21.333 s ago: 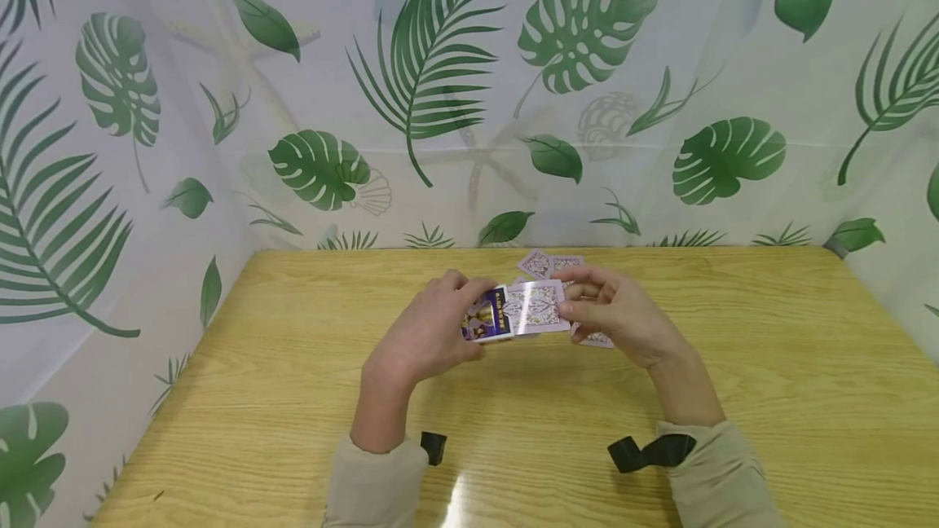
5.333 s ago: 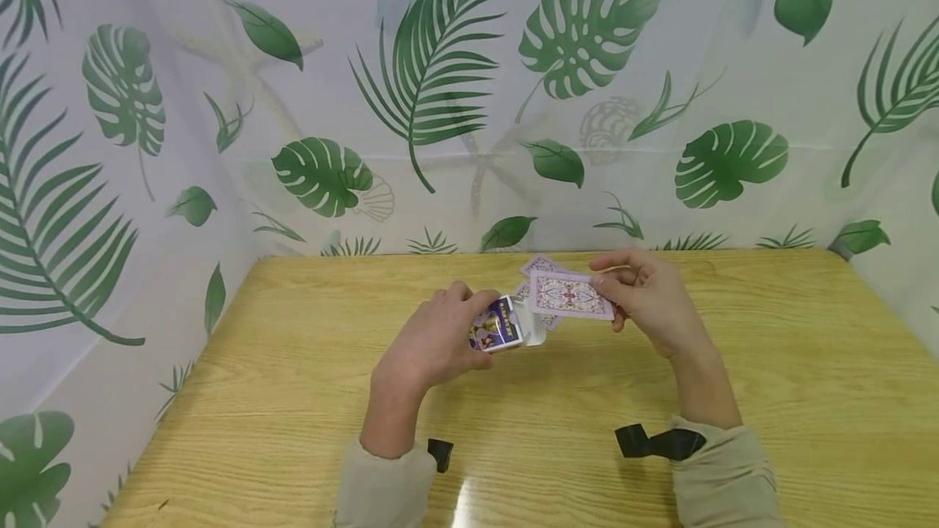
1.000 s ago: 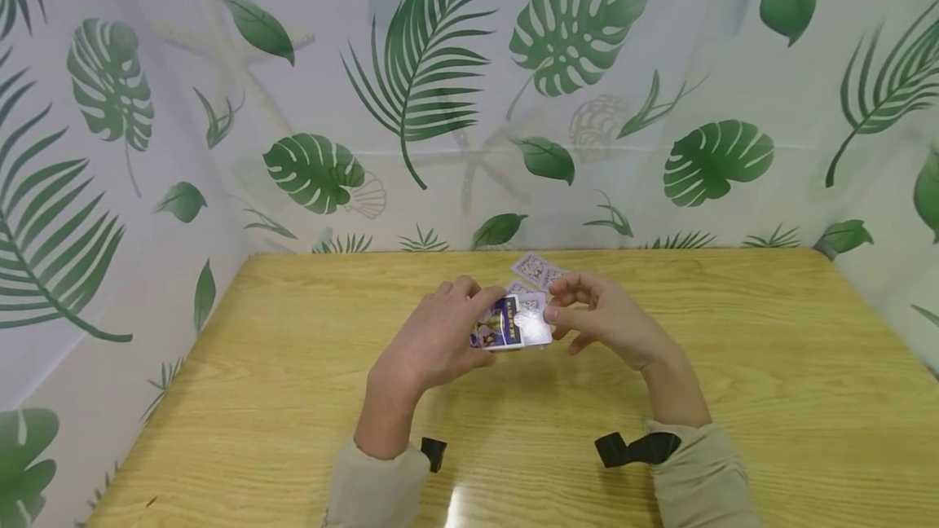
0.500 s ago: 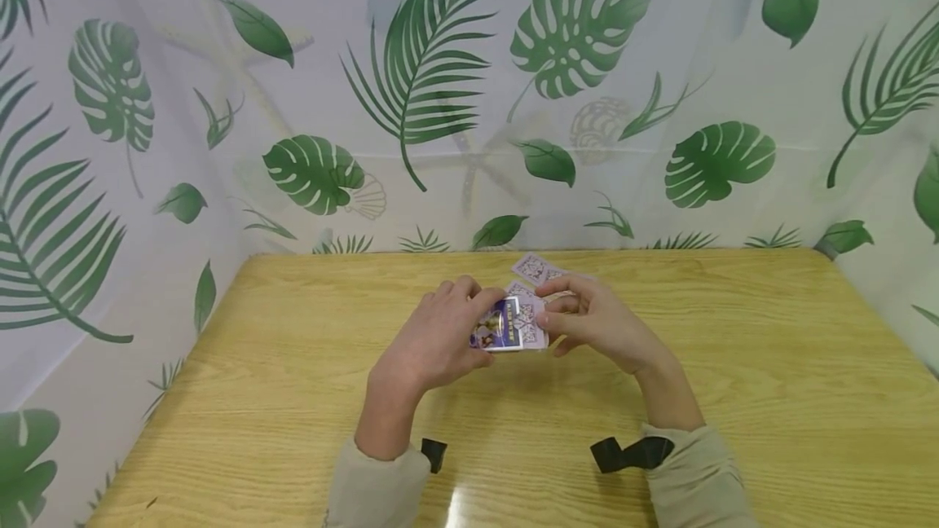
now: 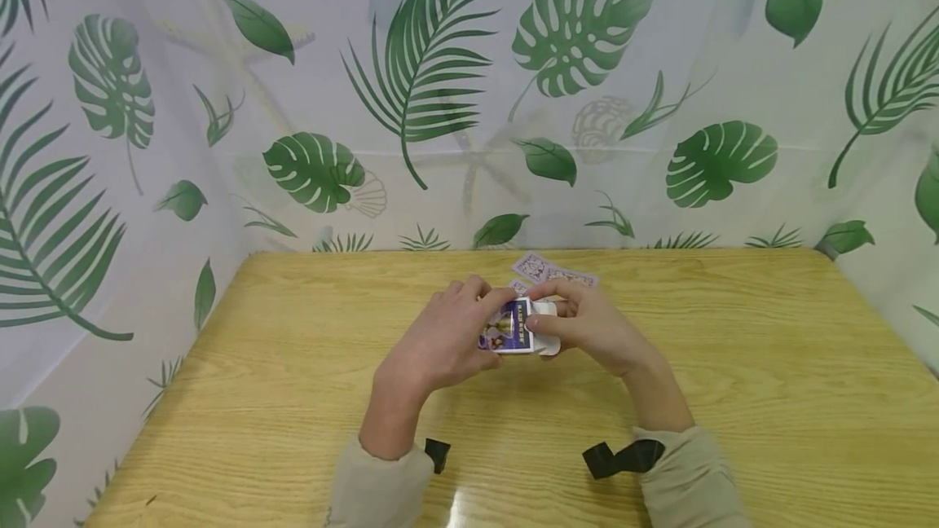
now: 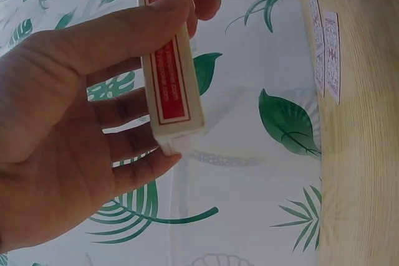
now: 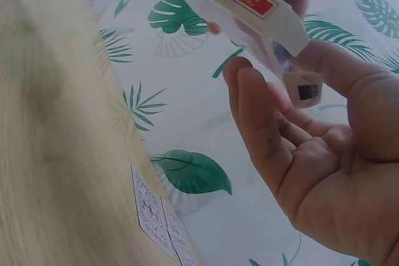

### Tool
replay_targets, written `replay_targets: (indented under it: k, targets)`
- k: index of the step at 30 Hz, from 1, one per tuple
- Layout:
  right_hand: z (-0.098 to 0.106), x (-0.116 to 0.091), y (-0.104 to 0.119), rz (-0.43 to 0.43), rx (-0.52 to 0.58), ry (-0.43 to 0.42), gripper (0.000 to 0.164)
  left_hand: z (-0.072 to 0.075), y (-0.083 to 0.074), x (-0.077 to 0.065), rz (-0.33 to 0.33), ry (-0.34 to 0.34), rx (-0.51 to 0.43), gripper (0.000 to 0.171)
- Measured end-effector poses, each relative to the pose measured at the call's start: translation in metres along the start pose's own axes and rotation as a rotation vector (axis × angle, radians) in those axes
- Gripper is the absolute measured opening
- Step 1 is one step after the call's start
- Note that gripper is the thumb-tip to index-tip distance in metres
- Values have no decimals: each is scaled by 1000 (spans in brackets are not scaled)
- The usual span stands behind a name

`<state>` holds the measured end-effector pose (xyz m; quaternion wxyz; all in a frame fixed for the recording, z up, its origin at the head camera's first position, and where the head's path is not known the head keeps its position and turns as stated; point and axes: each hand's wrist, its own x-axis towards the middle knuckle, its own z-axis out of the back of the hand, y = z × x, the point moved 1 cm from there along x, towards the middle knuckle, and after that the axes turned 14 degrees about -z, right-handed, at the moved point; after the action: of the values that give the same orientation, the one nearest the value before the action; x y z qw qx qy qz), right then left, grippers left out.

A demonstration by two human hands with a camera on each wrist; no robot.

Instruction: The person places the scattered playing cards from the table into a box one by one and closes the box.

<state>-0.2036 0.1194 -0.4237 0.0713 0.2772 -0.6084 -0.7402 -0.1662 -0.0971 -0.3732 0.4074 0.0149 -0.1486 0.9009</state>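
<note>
In the head view a purple-fronted playing card box (image 5: 506, 326) is held on its side above the table, its open end with a white flap (image 5: 547, 331) facing right. My left hand (image 5: 440, 336) grips the box by its closed end; in the left wrist view the thumb lies on its red-and-white side panel (image 6: 171, 85). My right hand (image 5: 597, 328) pinches the open end, thumb on the front edge and fingers behind. Small flaps (image 7: 302, 88) stand out beside the right thumb in the right wrist view. What lies inside the box is hidden.
Several loose playing cards (image 5: 534, 266) lie back-side up near the table's rear edge, partly hidden behind the hands. The wooden table (image 5: 293, 398) meets a leaf-printed cloth (image 5: 455, 202) at the back and left. Black straps (image 5: 623, 458) sit at both sleeves.
Half a second ago cards stuck out of the box's mouth; now they no longer show and the white flap does. My right hand has moved left onto the box's end. The box shifted slightly right.
</note>
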Motion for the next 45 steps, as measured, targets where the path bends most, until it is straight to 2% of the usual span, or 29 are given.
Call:
replay_targets:
  k: [8,14,23,33,45]
  targets:
    - [-4,-1,0,-20,22,-12,46,-3,0,1,-8,-8,24,76]
    - [-6,0,-4,-4,43,-7,45,-5,1,0,-12,-7,19,75]
    - [-8,5,-15,-31,43,-9,45,-11,3,0,14,47,5,76]
    - [-5,0,-5,0,0,-30,47,-10,4,-1,63,41,-12,78]
    - [33,-10,-7,16,-20,-176,49,-6,13,-5,101,-23,-26,77]
